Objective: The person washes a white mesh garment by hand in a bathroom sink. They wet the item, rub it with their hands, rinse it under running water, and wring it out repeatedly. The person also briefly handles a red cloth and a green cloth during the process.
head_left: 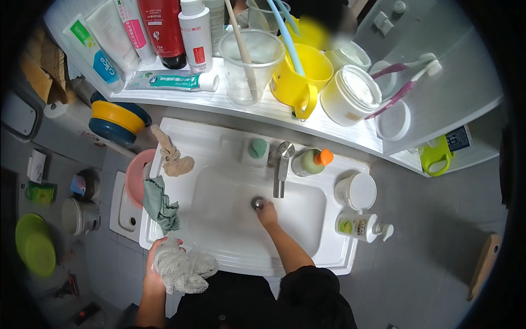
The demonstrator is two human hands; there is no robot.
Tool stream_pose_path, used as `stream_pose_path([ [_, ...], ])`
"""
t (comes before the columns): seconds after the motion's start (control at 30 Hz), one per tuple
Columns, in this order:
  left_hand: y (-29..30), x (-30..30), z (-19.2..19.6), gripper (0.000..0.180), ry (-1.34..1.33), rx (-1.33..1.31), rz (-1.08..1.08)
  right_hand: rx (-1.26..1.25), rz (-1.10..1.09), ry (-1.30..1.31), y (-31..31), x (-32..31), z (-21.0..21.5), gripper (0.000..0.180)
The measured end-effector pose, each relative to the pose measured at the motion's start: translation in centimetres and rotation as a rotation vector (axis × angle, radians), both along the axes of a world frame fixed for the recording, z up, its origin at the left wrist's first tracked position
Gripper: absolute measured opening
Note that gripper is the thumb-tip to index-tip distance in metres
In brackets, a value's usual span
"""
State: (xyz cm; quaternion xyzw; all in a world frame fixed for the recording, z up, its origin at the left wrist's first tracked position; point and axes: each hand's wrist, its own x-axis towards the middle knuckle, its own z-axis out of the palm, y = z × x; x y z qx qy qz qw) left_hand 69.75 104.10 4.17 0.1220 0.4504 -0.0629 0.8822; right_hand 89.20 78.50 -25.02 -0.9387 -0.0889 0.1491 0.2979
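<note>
My left hand [155, 256] is closed round a bunched off-white lacy cloth [183, 268] by the sink's front left edge. Down in the white sink [230, 219], my right hand [267, 214] has its fingers pinched at the round metal drain stopper [257, 203]. Its fingertips are partly hidden. Above that hand stands the metal faucet [281, 170]. A grey-green rag [160, 205] drapes over the sink's left rim. Behind it, a beige knotted cloth [172, 159] lies on the ledge.
A green soap bottle with an orange pump [312, 162] stands right of the faucet. Further right are a white tub [356, 192] and a white pump bottle [361, 227]. The shelf [246, 112] above holds cups, tubes and bottles. A pink basin [137, 178] sits left.
</note>
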Motion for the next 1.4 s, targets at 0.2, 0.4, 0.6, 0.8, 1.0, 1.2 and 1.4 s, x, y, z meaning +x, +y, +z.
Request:
stream_pose_path([
  [0.2,-1.4,-0.7,1.0,0.029,0.028,0.059,0.092,-0.200,0.109,0.157,1.7,2.1,0.7,0.039],
  [0.4,-1.9,-1.3,1.0,0.027,-0.003,0.118,0.163,-0.163,0.134,0.143,0.1,2.2,5.1,0.032],
  [0.6,-0.8,-2.4,-1.0,0.032,0.070,0.054,0.191,0.070,0.023,-0.010,-3.5,0.7,7.7,0.027],
  [0.8,-1.3,-1.2,0.8,0.030,0.120,0.135,0.190,0.610,-0.390,0.405,-7.5,-0.8,7.0,0.024],
  [1.0,-1.1,-2.0,0.0,0.029,0.115,0.118,0.190,0.956,-0.665,0.636,-8.9,-1.0,10.0,0.020],
  [1.2,-1.2,-2.4,-0.3,0.027,0.074,0.111,0.190,1.217,-0.586,0.741,-10.2,-0.7,11.2,0.027],
  [1.4,-0.9,-4.0,-2.8,0.027,0.053,0.060,0.231,1.322,-0.470,0.863,-9.1,-0.3,12.8,0.032],
])
